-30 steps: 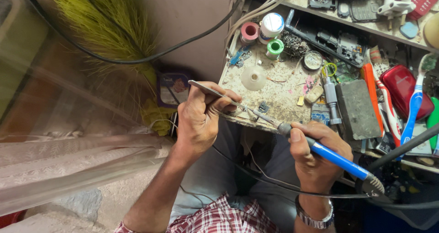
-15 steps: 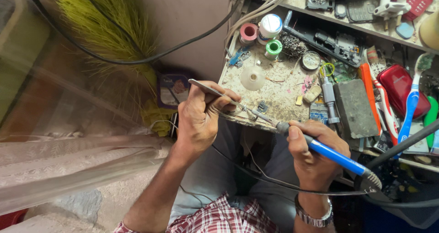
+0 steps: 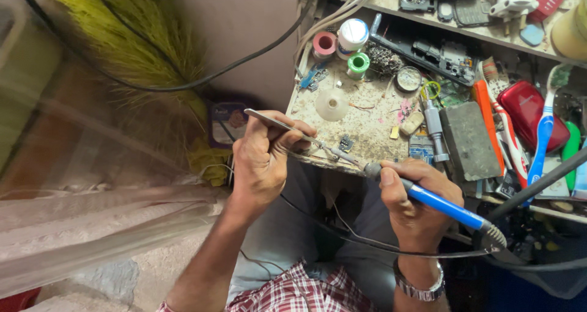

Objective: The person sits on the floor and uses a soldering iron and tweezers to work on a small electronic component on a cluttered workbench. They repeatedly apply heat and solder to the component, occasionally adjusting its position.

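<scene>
Table (image 3: 373, 113), centre to upper right of frame, crusted and cluttered: tape rolls (image 3: 340, 43), grey block (image 3: 469, 142), red case (image 3: 529, 113), toothbrushes (image 3: 543, 142).

Left hand (image 3: 264, 159), centre frame: grip closed on metal tweezers (image 3: 278, 124), tips at table's near edge.

Right hand (image 3: 416, 205), lower right of centre: grip wrapped round blue-handled soldering iron (image 3: 437, 203), tip meeting tweezer tips on small part (image 3: 338, 153).

Change since a second ago: almost none; both hands hold same pose, iron on same spot. Reads as joint still being heated, work mid-step.
</scene>
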